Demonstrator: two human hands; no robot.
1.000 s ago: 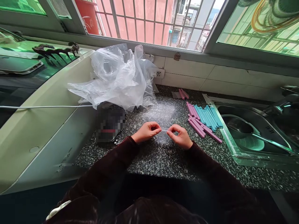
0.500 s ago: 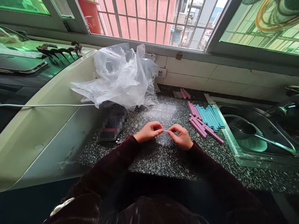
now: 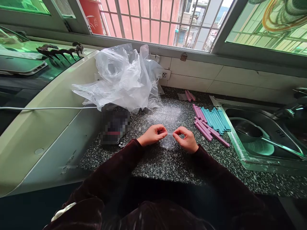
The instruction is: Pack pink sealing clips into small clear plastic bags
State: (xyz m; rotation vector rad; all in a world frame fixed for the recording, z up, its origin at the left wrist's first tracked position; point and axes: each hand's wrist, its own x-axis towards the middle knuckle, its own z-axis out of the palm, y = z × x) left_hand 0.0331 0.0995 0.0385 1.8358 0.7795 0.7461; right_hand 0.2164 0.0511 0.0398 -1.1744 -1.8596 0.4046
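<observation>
My left hand [image 3: 154, 134] and my right hand [image 3: 185, 139] face each other above the speckled counter. Both pinch, thumb against forefinger, the top edge of what looks like a small clear plastic bag [image 3: 168, 143]. That edge is stretched as a thin pale line across the short gap between my fingertips. Below it the see-through film is hard to tell from the counter. To the right of my right hand lie pink sticks [image 3: 203, 131] and light-blue sticks [image 3: 214, 119], several of each, side by side.
A crumpled heap of clear plastic bags [image 3: 127, 80] lies at the back left, with a blurred-out dark object [image 3: 116, 126] in front. Further pink sticks [image 3: 190, 95] rest near the wall. A metal sink [image 3: 283, 153] borders the counter on the right; a pale appliance wall stands left.
My fingertips have drawn very slightly apart, so a little more of the bag's edge shows between them. The sticks and the plastic heap stay in place.
</observation>
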